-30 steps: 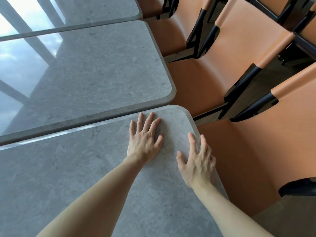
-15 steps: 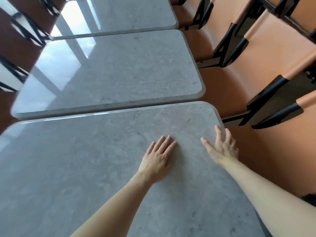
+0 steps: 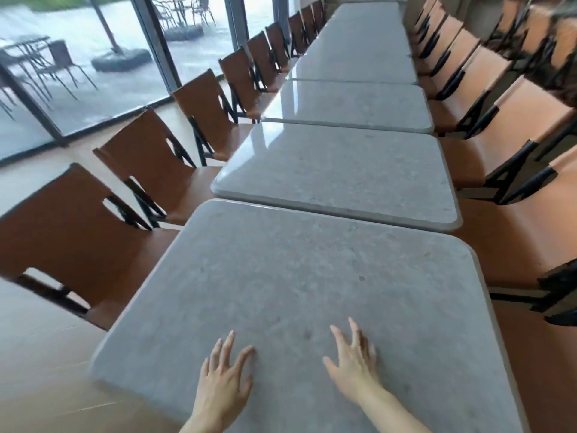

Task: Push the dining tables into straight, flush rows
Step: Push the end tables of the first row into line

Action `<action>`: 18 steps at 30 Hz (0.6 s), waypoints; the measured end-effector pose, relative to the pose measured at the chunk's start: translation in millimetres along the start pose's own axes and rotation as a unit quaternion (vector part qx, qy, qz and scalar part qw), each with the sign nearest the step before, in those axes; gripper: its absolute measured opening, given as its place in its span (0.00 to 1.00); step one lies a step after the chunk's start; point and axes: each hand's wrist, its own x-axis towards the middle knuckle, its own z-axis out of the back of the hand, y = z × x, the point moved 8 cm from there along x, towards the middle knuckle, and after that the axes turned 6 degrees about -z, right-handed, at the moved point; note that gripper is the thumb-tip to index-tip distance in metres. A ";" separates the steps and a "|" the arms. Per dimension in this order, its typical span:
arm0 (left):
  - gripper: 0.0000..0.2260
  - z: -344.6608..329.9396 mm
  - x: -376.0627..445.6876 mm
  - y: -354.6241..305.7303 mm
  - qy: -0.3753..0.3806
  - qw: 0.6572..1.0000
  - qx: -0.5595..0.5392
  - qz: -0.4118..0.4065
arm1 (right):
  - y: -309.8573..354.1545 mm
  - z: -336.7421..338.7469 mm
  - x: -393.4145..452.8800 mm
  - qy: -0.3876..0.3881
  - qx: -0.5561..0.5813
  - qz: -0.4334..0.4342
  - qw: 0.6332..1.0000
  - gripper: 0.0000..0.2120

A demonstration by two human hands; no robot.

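Both hands flat on nearest grey surface (image 3: 281,276), fingers spread wide, holding nothing: left hand (image 3: 223,385) near the close edge, right hand (image 3: 352,360) just beside it. Next table (image 3: 343,170) abuts the far edge, offset slightly right. More tables run far in a row. Brown chairs (image 3: 137,151) line left side, orange chairs (image 3: 515,170) right.

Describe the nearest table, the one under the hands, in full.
The nearest table has a grey, stone-look top with faint speckles, rounded corners and a thick rounded rim. It is bare and level. Its legs are hidden. It heads a long row; its far edge runs close along the next table, and its right corner sticks out past that one's. The left hand and right hand lie on it, fingers spread. Brown chairs flank it.
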 end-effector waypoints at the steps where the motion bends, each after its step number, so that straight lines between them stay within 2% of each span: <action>1: 0.24 1.3 -11.9 6.8 0.004 1.000 -0.007 0.014 | 17.9 -11.2 -5.9 0.029 -0.002 0.002 1.000 0.35; 4: 0.32 23.1 -45.3 25.7 0.019 0.998 -0.013 0.061 | 36.6 -36.4 -13.6 0.084 -0.045 -0.020 0.995 0.44; 5: 0.31 29.5 -56.7 33.1 0.034 0.997 -0.020 0.073 | 35.8 -40.1 -14.1 0.086 -0.072 -0.020 0.993 0.47; 8: 0.20 41.8 -81.5 67.3 0.047 0.990 -0.050 0.119 | 32.0 -38.7 -15.6 0.064 -0.091 -0.016 0.994 0.49; 12: 0.19 54.3 -115.4 131.8 0.048 0.987 -0.052 0.147 | 44.0 -29.3 -15.1 0.064 -0.075 -0.035 0.994 0.50; 14: 0.19 64.6 -127.1 168.2 0.039 0.986 -0.043 0.155 | 53.7 -23.4 -9.7 0.075 -0.064 -0.072 0.992 0.52; 16: 0.20 75.1 -131.3 198.8 0.039 0.986 -0.036 0.159 | 67.2 -12.6 -2.9 0.061 -0.045 -0.134 0.988 0.49; 18: 0.20 84.2 -128.2 225.2 0.037 0.987 -0.030 0.152 | 83.6 -3.4 3.7 0.015 0.006 -0.195 0.981 0.39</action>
